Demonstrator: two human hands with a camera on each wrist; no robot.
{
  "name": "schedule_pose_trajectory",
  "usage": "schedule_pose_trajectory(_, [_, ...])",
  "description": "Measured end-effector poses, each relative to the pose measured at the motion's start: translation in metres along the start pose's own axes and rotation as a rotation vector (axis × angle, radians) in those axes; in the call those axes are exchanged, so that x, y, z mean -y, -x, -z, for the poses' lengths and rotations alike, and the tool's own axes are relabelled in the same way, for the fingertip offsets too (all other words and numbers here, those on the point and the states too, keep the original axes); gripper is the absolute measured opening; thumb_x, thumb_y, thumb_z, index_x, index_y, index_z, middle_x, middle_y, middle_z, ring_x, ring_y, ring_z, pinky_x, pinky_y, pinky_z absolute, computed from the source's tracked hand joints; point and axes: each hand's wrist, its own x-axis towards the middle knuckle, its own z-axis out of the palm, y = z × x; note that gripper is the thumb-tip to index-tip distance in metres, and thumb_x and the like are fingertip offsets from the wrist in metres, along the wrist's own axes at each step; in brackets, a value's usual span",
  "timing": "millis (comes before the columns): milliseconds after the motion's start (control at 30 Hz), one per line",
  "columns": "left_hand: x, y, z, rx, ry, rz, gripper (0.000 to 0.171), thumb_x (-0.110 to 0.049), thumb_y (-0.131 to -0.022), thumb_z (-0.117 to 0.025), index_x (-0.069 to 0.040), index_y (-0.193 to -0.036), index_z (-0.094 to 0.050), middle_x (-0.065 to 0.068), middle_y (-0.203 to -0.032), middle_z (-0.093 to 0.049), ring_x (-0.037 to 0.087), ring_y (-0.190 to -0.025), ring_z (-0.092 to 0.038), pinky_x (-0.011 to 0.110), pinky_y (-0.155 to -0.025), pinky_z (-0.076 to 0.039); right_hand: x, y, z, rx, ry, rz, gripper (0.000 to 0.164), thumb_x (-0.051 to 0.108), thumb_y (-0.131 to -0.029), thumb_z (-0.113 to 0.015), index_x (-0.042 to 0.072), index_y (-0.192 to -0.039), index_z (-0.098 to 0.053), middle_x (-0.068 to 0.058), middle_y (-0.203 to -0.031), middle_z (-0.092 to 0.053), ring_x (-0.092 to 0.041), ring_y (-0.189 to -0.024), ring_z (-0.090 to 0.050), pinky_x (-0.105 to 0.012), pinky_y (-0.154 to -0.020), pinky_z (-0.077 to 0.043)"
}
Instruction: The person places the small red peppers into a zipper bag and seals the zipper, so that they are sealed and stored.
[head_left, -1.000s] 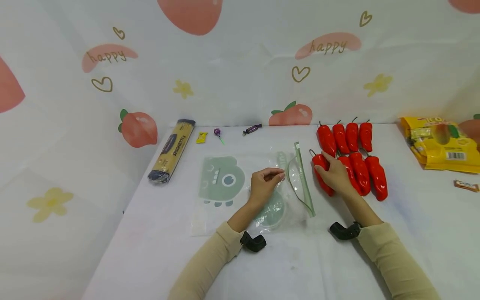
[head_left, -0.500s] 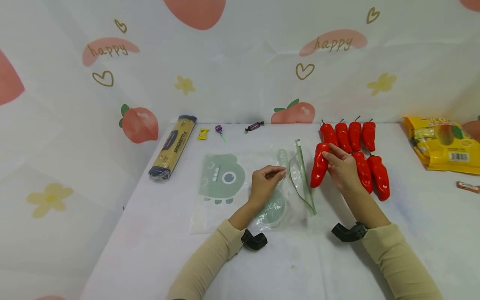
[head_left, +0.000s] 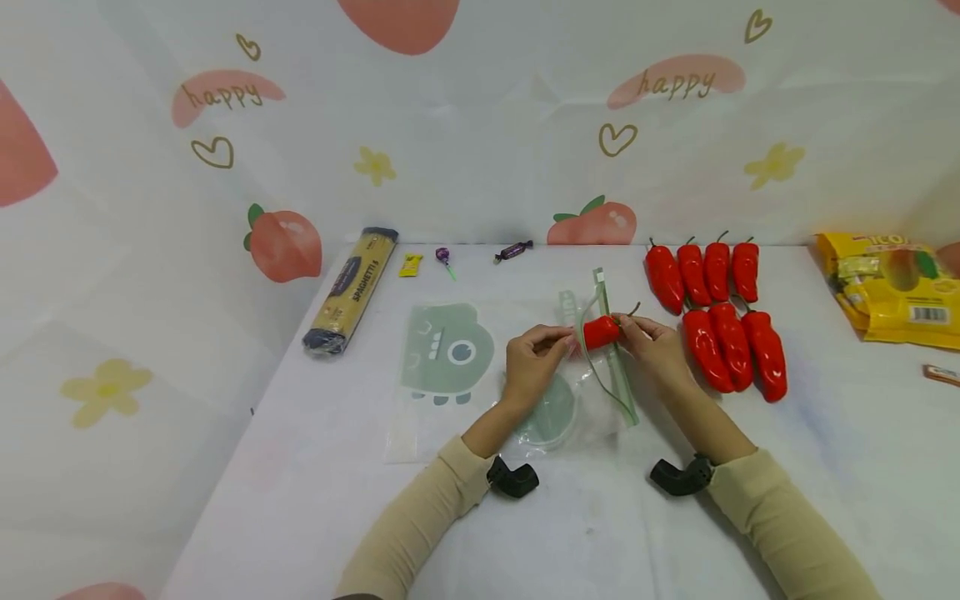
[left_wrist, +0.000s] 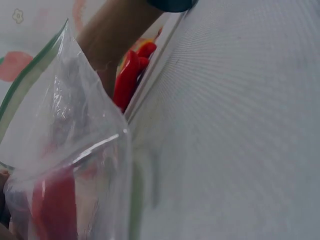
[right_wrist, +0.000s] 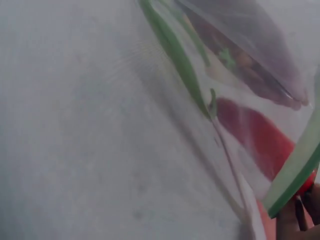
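Observation:
My left hand [head_left: 529,364] pinches the clear zip bag [head_left: 480,437] near its mouth; the bag has a green dinosaur print and lies flat on the table. A glossy red pepper [head_left: 600,332] is held at its stem end by my right hand [head_left: 662,360], its tip pointing left through the gaping mouth. Through the film in the left wrist view the red pepper [left_wrist: 54,205] shows blurred. The right wrist view has the pepper [right_wrist: 260,135] behind film, between the green-edged lips. Left fingertips are partly hidden by the film.
Several red peppers [head_left: 738,350] lie in two rows right of the bag. A yellow snack bag [head_left: 896,287] and a small wrapped bar [head_left: 942,374] are at far right. Back left are a spaghetti pack [head_left: 351,292], yellow candy [head_left: 410,265], lollipop [head_left: 444,259] and purple-wrapped candy [head_left: 513,252].
My right hand picked up the nearest left pepper from the front row, turned it and carried it left into the bag's mouth. My left hand has stayed at the bag.

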Motion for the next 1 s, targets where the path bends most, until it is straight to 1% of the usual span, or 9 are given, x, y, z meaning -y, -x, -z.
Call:
schedule_pose_trajectory(100, [0.0, 0.0, 0.0, -0.016, -0.025, -0.011, 0.015, 0.0, -0.082, -0.064, 0.011, -0.092, -0.066, 0.025, -0.092, -0.067, 0.034, -0.078, -0.065, 0.01, -0.065, -0.049, -0.007, -0.002, -0.003, 0.028, 0.221, 0.067, 0.055, 0.045, -0.088, -0.054, 0.005, -0.126, -0.055, -0.005, -0.118, -0.064, 0.006, -0.086, -0.055, -0.012, -0.083, -0.048])
schedule_pose_trajectory(233, [0.001, -0.001, -0.001, -0.025, -0.028, -0.022, 0.015, -0.001, -0.082, -0.064, 0.01, -0.092, -0.067, 0.025, -0.089, -0.067, 0.032, -0.077, -0.066, 0.013, -0.064, -0.051, -0.007, -0.003, 0.0, 0.072, 0.402, 0.12, 0.049, 0.044, -0.086, -0.059, 0.001, -0.11, -0.066, -0.005, -0.096, -0.072, -0.001, -0.08, -0.057, -0.013, -0.071, -0.049])
schedule_pose_trajectory(333, [0.002, -0.001, -0.001, -0.03, -0.031, -0.026, 0.015, -0.001, -0.082, -0.064, 0.01, -0.091, -0.067, 0.025, -0.087, -0.067, 0.033, -0.076, -0.066, 0.013, -0.064, -0.051, -0.002, -0.003, 0.013, 0.059, 0.474, 0.167, 0.045, 0.042, -0.087, -0.058, 0.002, -0.106, -0.068, -0.005, -0.091, -0.073, -0.004, -0.078, -0.058, -0.016, -0.067, -0.048])
schedule_pose_trajectory(400, [0.002, -0.001, -0.002, -0.034, -0.038, -0.028, 0.015, -0.001, -0.082, -0.065, 0.01, -0.091, -0.067, 0.025, -0.087, -0.067, 0.034, -0.076, -0.066, 0.012, -0.064, -0.05, 0.001, -0.003, 0.025, 0.028, 0.439, 0.217, 0.043, 0.039, -0.089, -0.057, 0.003, -0.11, -0.065, 0.003, -0.09, -0.072, -0.004, -0.08, -0.061, -0.014, -0.069, -0.05])
schedule_pose_trajectory(467, [0.002, -0.001, -0.002, -0.039, -0.045, -0.03, 0.014, -0.001, -0.082, -0.065, 0.01, -0.091, -0.067, 0.025, -0.087, -0.067, 0.035, -0.076, -0.065, 0.012, -0.063, -0.05, 0.004, -0.003, 0.035, -0.014, 0.344, 0.245, 0.045, 0.038, -0.09, -0.055, 0.003, -0.117, -0.06, 0.014, -0.091, -0.069, -0.001, -0.085, -0.063, -0.011, -0.074, -0.05])
schedule_pose_trajectory(600, [0.001, 0.0, -0.001, -0.04, -0.045, -0.023, 0.014, 0.0, -0.082, -0.064, 0.011, -0.091, -0.067, 0.025, -0.088, -0.067, 0.035, -0.076, -0.065, 0.01, -0.063, -0.048, 0.009, -0.003, 0.053, -0.124, 0.161, 0.224, 0.049, 0.039, -0.09, -0.053, 0.009, -0.128, -0.053, 0.028, -0.094, -0.063, 0.005, -0.097, -0.058, -0.005, -0.08, -0.045])
schedule_pose_trajectory(733, [-0.001, 0.0, -0.001, -0.035, -0.052, -0.015, 0.015, 0.0, -0.082, -0.064, 0.011, -0.091, -0.067, 0.025, -0.088, -0.067, 0.034, -0.076, -0.065, 0.01, -0.063, -0.048, 0.012, -0.002, 0.069, -0.246, 0.055, 0.137, 0.05, 0.041, -0.087, -0.055, 0.02, -0.132, -0.051, 0.021, -0.11, -0.061, 0.0, -0.108, -0.05, -0.006, -0.085, -0.043])
schedule_pose_trajectory(833, [-0.002, 0.0, -0.001, -0.031, -0.05, -0.012, 0.015, 0.0, -0.082, -0.064, 0.011, -0.091, -0.066, 0.025, -0.088, -0.067, 0.034, -0.077, -0.065, 0.01, -0.063, -0.048, 0.013, -0.001, 0.08, -0.281, 0.01, 0.066, 0.05, 0.038, -0.088, -0.055, 0.024, -0.135, -0.047, 0.013, -0.128, -0.055, -0.003, -0.117, -0.044, -0.009, -0.094, -0.039])
schedule_pose_trajectory(1000, [-0.002, 0.002, -0.002, -0.045, -0.049, -0.014, 0.014, 0.0, -0.082, -0.064, 0.011, -0.091, -0.066, 0.025, -0.088, -0.067, 0.034, -0.077, -0.065, 0.01, -0.064, -0.049, 0.009, -0.002, 0.085, -0.281, 0.114, 0.005, 0.045, 0.026, -0.095, -0.046, 0.025, -0.14, -0.039, 0.002, -0.145, -0.04, -0.01, -0.132, -0.035, -0.018, -0.106, -0.032])
